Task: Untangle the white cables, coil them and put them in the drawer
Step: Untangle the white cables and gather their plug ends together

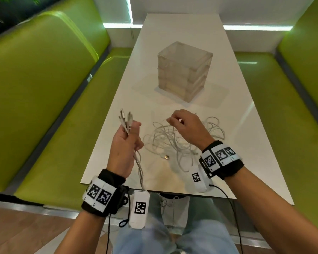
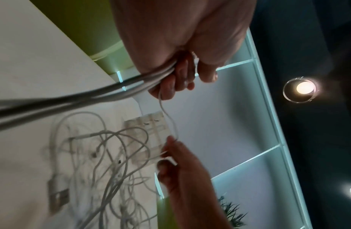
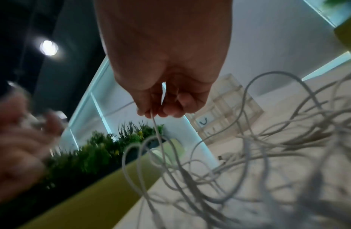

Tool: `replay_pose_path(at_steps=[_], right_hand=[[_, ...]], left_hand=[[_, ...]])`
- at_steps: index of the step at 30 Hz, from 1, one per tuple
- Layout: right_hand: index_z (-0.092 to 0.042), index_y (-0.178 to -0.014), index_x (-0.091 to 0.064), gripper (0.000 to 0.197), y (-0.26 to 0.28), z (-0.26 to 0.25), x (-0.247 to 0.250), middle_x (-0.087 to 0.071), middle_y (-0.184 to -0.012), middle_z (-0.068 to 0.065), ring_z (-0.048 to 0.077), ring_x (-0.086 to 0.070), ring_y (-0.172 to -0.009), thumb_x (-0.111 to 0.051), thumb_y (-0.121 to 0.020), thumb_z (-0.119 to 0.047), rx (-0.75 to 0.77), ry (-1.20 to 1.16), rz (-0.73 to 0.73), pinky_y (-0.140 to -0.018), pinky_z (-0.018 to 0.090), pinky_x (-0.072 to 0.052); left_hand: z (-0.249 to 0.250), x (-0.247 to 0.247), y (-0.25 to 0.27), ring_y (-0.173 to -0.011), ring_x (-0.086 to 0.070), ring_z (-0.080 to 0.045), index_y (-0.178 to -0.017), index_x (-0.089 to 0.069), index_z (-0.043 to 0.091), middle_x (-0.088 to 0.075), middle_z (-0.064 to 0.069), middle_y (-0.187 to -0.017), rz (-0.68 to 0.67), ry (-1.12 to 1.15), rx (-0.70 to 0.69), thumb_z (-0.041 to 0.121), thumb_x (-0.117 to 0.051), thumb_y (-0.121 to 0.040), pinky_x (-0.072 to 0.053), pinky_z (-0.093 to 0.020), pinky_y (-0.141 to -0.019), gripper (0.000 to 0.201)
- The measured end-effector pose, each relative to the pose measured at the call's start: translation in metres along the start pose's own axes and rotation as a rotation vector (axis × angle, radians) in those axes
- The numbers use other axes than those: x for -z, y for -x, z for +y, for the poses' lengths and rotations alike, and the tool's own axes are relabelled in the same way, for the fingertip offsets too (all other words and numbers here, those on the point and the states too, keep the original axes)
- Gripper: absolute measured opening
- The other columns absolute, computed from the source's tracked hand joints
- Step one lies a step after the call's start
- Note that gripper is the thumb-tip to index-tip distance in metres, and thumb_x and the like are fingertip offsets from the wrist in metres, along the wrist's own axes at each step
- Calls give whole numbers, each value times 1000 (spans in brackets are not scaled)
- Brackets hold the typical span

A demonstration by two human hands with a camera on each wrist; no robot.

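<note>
**Sorting the tangle, strand by strand**

Nearest us, our left hand [image 1: 127,142] is raised over the near edge of the desk [image 1: 246,143], its grip closed round a bundle of cable ends [image 1: 124,119] whose plugs stand up above the fist, while the strands trail down past the wrist. Just beyond, our right hand [image 1: 186,125] hovers over the white cables [image 1: 173,142], thumb and fingertips pinching a single thin strand [image 3: 157,131] lifted out of the heap. In the left wrist view that strand appears to run across to the left fist. The rest lies in a loose knot on the desk, one metal plug [image 1: 166,157] showing at its near side.

We judge ourselves still in the untangling step: nothing is coiled yet. The next move calls for drawing the pinched strand free along its length, slowly, so that it slips through the loops rather than tightening them.

Farther off stands the translucent drawer unit [image 1: 184,72], well apart from the cables, its drawers seemingly closed.
</note>
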State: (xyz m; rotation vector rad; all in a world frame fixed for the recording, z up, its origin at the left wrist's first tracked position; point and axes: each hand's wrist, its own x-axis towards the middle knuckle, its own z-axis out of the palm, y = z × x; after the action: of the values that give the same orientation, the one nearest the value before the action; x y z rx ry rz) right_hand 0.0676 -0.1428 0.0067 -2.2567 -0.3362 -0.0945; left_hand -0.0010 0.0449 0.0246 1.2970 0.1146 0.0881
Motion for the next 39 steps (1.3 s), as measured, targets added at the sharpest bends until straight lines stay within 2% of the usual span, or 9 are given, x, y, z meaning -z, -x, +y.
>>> replay_pose_path(at_steps=[5, 10, 12, 15, 19, 23, 28, 34, 39], right_hand=[[-12, -62, -49, 30, 15, -30, 0, -47, -60, -4, 7, -39, -56, -57, -90, -21, 11, -142, -31, -59, 28, -34], [-12, -67, -54, 26, 19, -38, 8, -56, -69, 5, 10, -45, -62, -56, -91, -22, 65, -142, -178, -60, 25, -36], [-12, -70, -52, 27, 20, -31, 10, -51, -67, -2, 6, -41, -59, -55, -93, -26, 83, -60, -239, -57, 18, -31], [-16, -72, -45, 27, 22, -9, 0, -45, -69, -6, 3, -38, -61, -51, -94, -29, 81, 164, -314, -59, 22, -30], [-15, -72, -43, 27, 17, 13, -5, -43, -69, -5, 10, -37, -61, -53, -94, -27, -28, 126, -204, -59, 28, -29], [-8, -78, -52, 22, 4, 8, -4, -48, -79, 3, 16, -43, -70, -58, -92, -25, 3, 159, -92, -63, 27, -31], [-5, -84, -55, 18, -3, 11, -4, -44, -86, 2, 17, -44, -71, -61, -90, -21, -17, 244, 46, -66, 25, -35], [-8, -80, -72, 19, 3, 8, 5, -65, -83, 8, 22, -61, -75, -56, -90, -13, -83, 42, 96, -75, 42, -51], [-12, -91, -75, 23, 14, -19, 1, -66, -89, 13, 26, -61, -82, -54, -91, -23, 56, 239, -72, -73, 32, -44]], left_hand=[[-19, -17, 4, -50, -38, -3, -84, -59, 16, -48, 15, -56, -117, -198, 84, 26, -66, -81, -35, -18, -51, 13], [-20, -23, 4, -52, -43, 0, -103, -63, 18, -54, 17, -56, -101, -236, 75, 12, -62, -89, -38, -20, -52, 15], [-16, -21, 4, -50, -39, -2, -96, -66, 20, -51, 15, -54, -57, -220, 69, 14, -61, -89, -37, -20, -52, 10], [-5, -15, 0, -50, -36, -9, -78, -63, 15, -45, 2, -59, 25, -101, 59, 22, -64, -84, -37, -24, -55, 9], [12, -14, 0, -52, -38, -12, -72, -56, 12, -44, 5, -54, 14, 17, 16, 32, -65, -74, -41, -21, -53, 22], [17, -13, 10, -48, -37, -8, -72, -55, 15, -46, 8, -53, 45, 138, -35, 20, -59, -85, -37, -21, -52, 14], [20, -13, 18, -45, -36, -4, -68, -60, 23, -49, 8, -58, -36, 271, -70, 9, -53, -92, -35, -19, -49, 29], [1, -14, 6, -47, -34, -9, -69, -64, 19, -38, 6, -51, 53, 15, -2, 24, -62, -87, -37, -22, -50, 18], [-24, -38, 4, -49, -41, 1, -96, -68, 10, -56, 16, -55, -21, -160, 33, 12, -64, -88, -36, -18, -51, 9]])
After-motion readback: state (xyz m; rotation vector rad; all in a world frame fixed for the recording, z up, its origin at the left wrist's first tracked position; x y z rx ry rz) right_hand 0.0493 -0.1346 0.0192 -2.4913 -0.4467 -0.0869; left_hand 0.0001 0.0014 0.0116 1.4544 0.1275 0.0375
